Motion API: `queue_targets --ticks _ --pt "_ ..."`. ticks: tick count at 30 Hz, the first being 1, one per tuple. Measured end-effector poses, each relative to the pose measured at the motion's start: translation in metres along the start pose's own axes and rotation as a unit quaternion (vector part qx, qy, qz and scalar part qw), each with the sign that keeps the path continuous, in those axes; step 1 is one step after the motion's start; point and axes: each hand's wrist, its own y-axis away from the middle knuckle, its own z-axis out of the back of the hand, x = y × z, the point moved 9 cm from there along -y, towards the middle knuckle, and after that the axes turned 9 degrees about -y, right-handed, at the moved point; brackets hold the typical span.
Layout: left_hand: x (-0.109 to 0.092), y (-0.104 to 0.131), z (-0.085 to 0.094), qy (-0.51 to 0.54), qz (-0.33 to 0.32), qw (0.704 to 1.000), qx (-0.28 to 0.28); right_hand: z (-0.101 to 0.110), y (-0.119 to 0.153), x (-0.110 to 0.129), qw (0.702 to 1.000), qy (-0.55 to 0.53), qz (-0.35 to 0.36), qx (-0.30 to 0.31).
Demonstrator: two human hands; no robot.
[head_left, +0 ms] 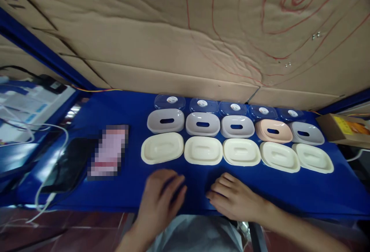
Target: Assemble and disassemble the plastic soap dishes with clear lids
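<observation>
While the left hand (162, 198) is empty, fingers (175, 185) parted, the right hand (231, 197) curls over the table (133, 190), palm hidden; how closed, I cannot tell. Just beyond lie 5 cream trays (203, 150), then 5 dishes (202, 131), table showing through their slots (203, 124), then 5 clear lids (208, 109).

Behind the peach dish (285, 131), the labels (263, 110) are too small for me to read. Left of this dish, the phone (109, 149) is pixelated; right of it, my view's edge cuts the carton (343, 133). Nearer me, my right hand (231, 196) hides its palm.
</observation>
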Motion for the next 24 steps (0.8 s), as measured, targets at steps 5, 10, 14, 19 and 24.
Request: queue_targets --ticks 5,10,14,19,24 --pt "-0.117 0.052 -0.035 0.149 -0.382 0.904 0.117 -0.025 -0.037 0.005 0.994 0.022 0.045 0.098" --pt "-0.158 0.07 -0.08 0.184 -0.478 0.828 0.228 -0.025 -0.08 0.01 0.984 0.039 0.046 0.165" --pt "-0.166 0.068 -0.097 0.242 -0.486 0.792 0.28 -0.017 -0.121 0.004 0.989 0.084 0.029 0.118" --pt "-0.159 0.076 -0.103 0.277 -0.479 0.781 0.29 -0.029 -0.138 -0.002 0.991 0.09 0.009 0.097" --pt "-0.165 0.092 -0.115 0.262 -0.482 0.779 0.305 -0.031 -0.142 0.007 0.993 0.014 0.031 0.111"
